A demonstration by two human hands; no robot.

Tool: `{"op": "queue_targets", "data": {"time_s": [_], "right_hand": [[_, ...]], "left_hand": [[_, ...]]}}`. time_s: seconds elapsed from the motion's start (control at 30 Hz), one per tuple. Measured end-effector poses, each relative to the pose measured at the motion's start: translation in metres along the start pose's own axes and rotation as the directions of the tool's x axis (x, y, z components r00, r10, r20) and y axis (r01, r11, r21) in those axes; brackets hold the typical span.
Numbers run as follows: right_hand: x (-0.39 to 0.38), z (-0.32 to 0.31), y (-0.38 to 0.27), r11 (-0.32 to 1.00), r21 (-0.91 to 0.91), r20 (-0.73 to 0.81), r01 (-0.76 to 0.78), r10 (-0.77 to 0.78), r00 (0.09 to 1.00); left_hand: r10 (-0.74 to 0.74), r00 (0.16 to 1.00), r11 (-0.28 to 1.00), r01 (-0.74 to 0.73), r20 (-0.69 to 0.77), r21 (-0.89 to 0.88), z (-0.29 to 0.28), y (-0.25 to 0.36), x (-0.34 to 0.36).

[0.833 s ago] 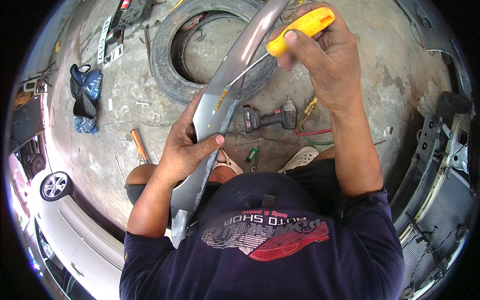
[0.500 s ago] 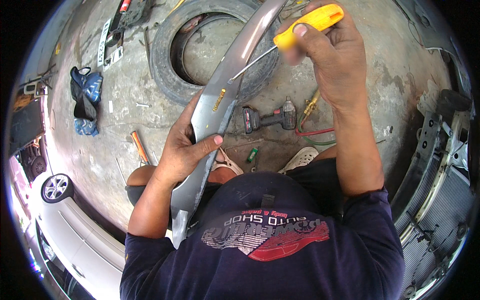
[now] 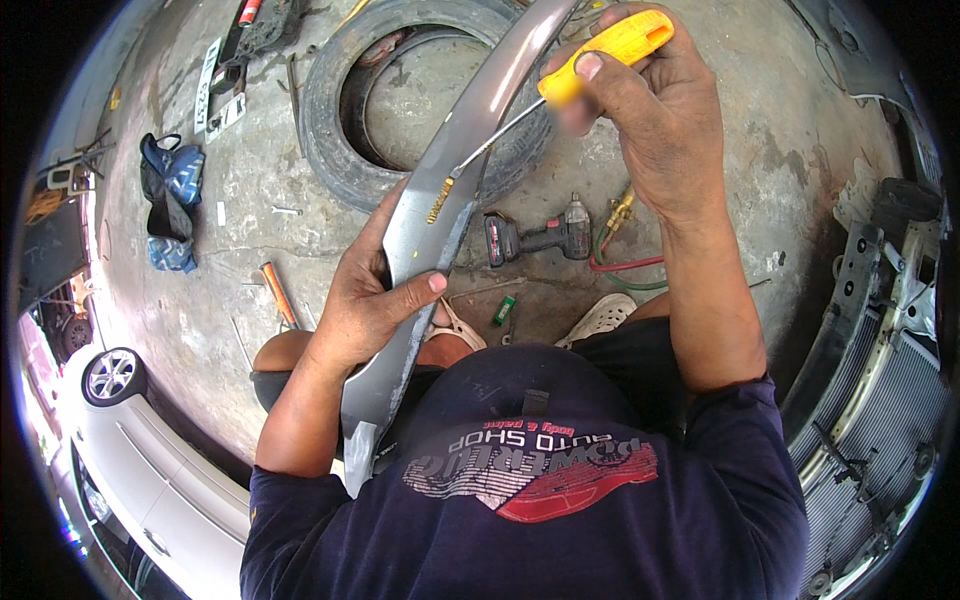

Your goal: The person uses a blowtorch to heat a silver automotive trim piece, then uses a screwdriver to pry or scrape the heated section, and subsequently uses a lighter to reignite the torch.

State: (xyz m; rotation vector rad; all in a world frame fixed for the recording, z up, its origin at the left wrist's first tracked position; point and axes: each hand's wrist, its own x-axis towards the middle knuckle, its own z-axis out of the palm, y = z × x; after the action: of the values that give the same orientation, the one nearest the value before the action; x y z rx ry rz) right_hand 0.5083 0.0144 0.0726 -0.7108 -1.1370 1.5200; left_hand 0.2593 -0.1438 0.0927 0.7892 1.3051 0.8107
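A long, curved grey car trim panel (image 3: 428,200) slants up across my view from my lap. My left hand (image 3: 375,300) grips its lower half, thumb on the face and fingers behind the left edge. In my right hand (image 3: 655,120) is a screwdriver (image 3: 620,50) with a yellow handle and a thin metal shaft. Its tip touches the panel at the upper end of a short strip of yellowish-brown material (image 3: 438,203). What that strip is, I cannot tell. Clear film or tape (image 3: 362,450) hangs at the panel's lower end.
Beyond the panel lies a tyre (image 3: 335,110). On the concrete floor are a cordless impact driver (image 3: 540,236), an air hose with brass fitting (image 3: 622,215), an orange-handled tool (image 3: 280,293), a small green item (image 3: 504,310), and a wrench (image 3: 287,210). A white car (image 3: 150,480) stands left, a radiator (image 3: 870,460) right.
My right hand has moved slightly left and down with the screwdriver. Its tip has gone from bare panel above the yellowish strip to the strip's upper end. My left hand stays put.
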Motion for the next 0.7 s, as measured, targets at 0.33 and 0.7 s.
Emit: {"op": "queue_targets", "data": {"time_s": [0.33, 0.7], "right_hand": [[-0.0006, 0.0004, -0.001, 1.0, -0.027, -0.005, -0.002, 0.002, 1.0], [-0.0004, 0.0, -0.0072, 1.0, 0.016, -0.055, 0.017, -0.016, 0.998]], "left_hand": [[-0.014, 0.999, 1.0, 0.015, 0.031, -0.026, -0.0015, 0.0025, 0.0005], [0.032, 0.999, 0.999, -0.033, -0.023, -0.01, 0.0052, 0.0038, 0.0]]}}
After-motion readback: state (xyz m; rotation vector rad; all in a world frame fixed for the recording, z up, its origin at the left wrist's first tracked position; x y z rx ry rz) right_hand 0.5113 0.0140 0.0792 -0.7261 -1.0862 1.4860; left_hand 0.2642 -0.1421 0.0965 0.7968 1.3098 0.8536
